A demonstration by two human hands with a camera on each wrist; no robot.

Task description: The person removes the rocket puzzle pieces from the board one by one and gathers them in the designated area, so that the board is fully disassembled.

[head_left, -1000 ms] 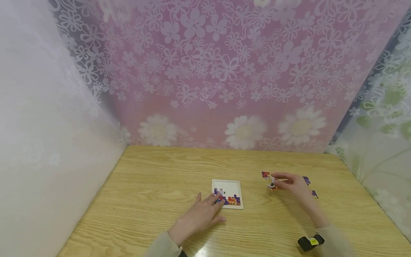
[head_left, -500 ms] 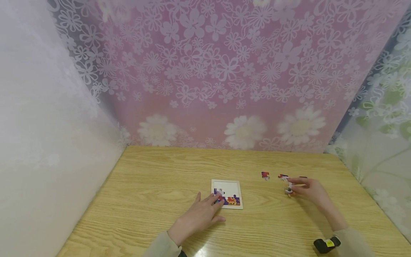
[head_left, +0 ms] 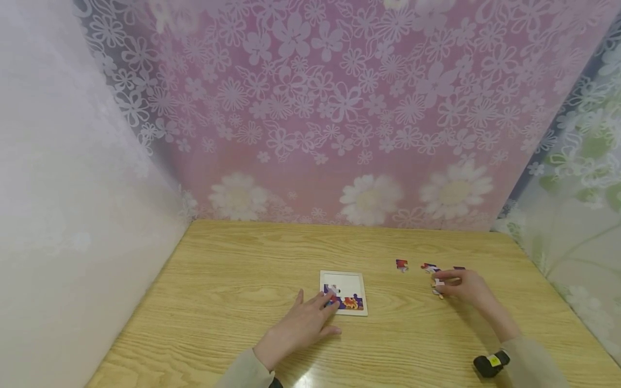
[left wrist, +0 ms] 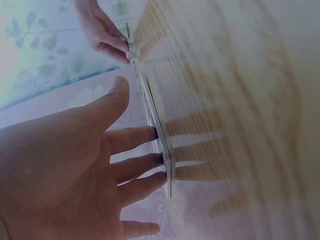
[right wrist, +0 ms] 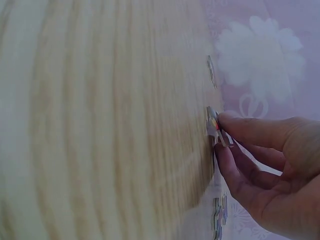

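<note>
In the head view my left hand [head_left: 304,322] rests with fingers extended on the lower left of a white puzzle frame [head_left: 322,281]. Joined puzzle pieces [head_left: 351,303] fill its lower part, some of them hidden under those fingers. The left wrist view shows the fingertips touching the frame's edge [left wrist: 168,160]. Further right, my right hand [head_left: 469,292] pinches a small puzzle piece [head_left: 437,287] between thumb and fingers, low over the table. In the right wrist view this piece [right wrist: 224,137] stands tilted, close to another piece [right wrist: 210,120].
Loose puzzle pieces lie in a row at the right: a red and purple one [head_left: 401,264], a second [head_left: 429,267] just behind the held piece, and another [head_left: 459,268] partly behind the right hand. A flowered curtain [head_left: 330,161] hangs along the table's back edge.
My right hand has moved rightward with the pinched piece, which has since turned in the fingers. Loose pieces formerly behind that hand now show. The left hand has stayed in place.
</note>
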